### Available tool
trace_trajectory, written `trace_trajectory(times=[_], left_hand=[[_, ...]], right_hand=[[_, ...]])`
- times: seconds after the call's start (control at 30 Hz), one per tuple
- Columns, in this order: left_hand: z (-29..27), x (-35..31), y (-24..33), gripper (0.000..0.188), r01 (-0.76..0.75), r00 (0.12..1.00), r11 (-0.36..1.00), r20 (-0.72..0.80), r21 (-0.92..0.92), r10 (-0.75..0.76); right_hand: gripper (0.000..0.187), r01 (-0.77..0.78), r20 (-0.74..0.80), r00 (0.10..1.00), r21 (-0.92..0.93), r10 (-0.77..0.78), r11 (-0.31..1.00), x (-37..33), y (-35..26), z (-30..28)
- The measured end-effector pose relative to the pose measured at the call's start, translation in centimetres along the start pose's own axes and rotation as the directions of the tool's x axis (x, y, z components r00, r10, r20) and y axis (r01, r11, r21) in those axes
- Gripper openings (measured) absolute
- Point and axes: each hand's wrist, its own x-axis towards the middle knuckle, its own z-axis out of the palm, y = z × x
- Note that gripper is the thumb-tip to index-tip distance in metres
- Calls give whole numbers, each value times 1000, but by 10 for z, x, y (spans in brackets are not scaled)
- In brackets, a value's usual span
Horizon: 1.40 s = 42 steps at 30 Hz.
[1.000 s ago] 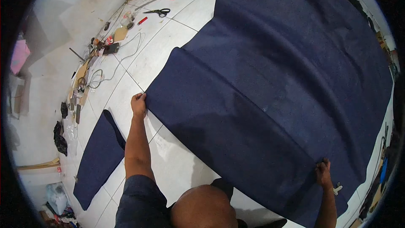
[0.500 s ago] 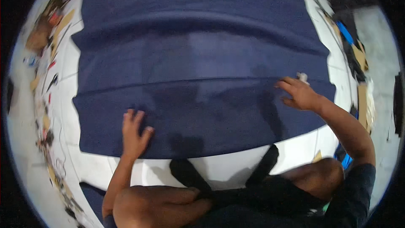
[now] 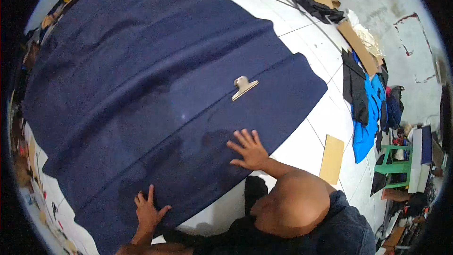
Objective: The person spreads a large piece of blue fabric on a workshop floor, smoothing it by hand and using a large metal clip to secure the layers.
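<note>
A: How do the two hands stand?
B: The left hand (image 3: 148, 214) is over the cloth with fingers spread and thumb out wide, gripping nothing. The right hand (image 3: 254, 154) lies palm-down, its fingers fanned, with no hold on anything either.

A: And the cloth?
B: The navy fabric sheet (image 3: 198, 132) spreads beneath both sets of fingers and far beyond them. It's matte and smooth, with soft, rounded swells past the fingertips. A thin, straight line crosses it just beyond them; whether that's a crease or a layer's edge, I can't tell. The near border curves gently just behind the right fingers.

A: Anything lying on it?
B: A pale metal bulldog clip (image 3: 245, 88), broad and flat along one side, ahead of the right fingertips and apart from them.

A: What's off to the right of those fingers?
B: A flat tan rectangle (image 3: 332, 159), cardboard-like, on glossy white floor tiles (image 3: 304, 42). Farther right there's crumpled bright-blue fabric (image 3: 365, 137), then a slatted green stool (image 3: 395, 166).
</note>
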Motion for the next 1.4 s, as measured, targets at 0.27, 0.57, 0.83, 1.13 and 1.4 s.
trace_trajectory(times=[0.27,0.57,0.83,1.13,1.4], left_hand=[[-1,15,7,111,76,988,993,126,85,-87],[-14,16,21,119,249,921,960,276,125,-274],[-7,18,7,111,114,968,989,213,89,-131],[7,17,6,111,71,976,993,199,90,-88],[6,19,9,110,40,997,999,60,-1,-40]], right_hand=[[67,-679,-327,621,228,712,698,2,183,-32],[50,-152,-525,831,100,182,983,165,131,-64],[45,-189,-235,941,235,245,953,192,140,-98],[45,43,-486,678,775,551,630,165,105,-128],[57,-647,22,448,698,894,307,-69,92,-92]])
